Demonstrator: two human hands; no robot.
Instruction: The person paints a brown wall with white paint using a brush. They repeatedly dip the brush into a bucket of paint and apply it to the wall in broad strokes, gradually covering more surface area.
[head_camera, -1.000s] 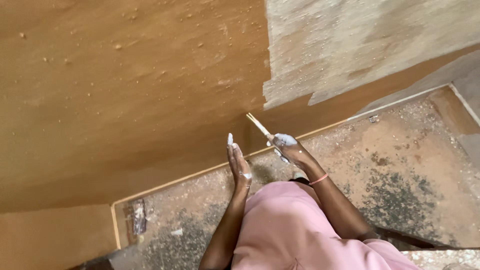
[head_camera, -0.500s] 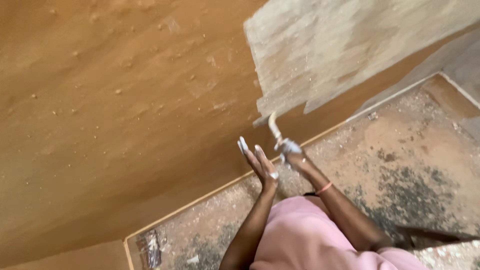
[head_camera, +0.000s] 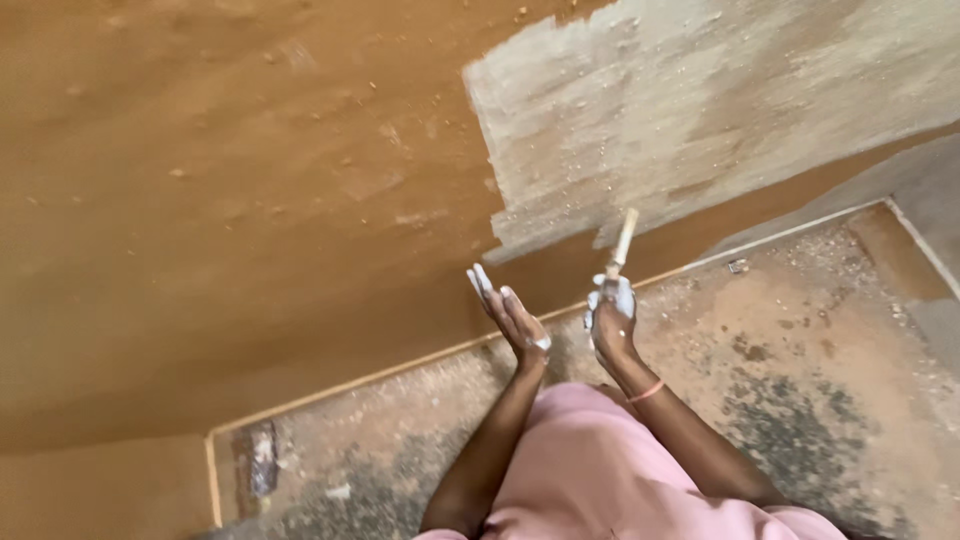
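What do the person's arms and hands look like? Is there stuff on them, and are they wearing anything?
Both arms are bare, with no sleeves over the forearms. The left hand has whitish paint smeared on its fingertips and a dab near the wrist. The right hand is splashed with whitish paint across its back and knuckles. A thin orange-pink band circles the right wrist. A pink garment shows below the arms.

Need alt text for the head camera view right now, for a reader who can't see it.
The right hand holds a pale-handled tool up near an ochre wall, just below a greyish patch. The left hand is raised open beside it, fingers smeared white. Below lies a dusty, speckled floor.
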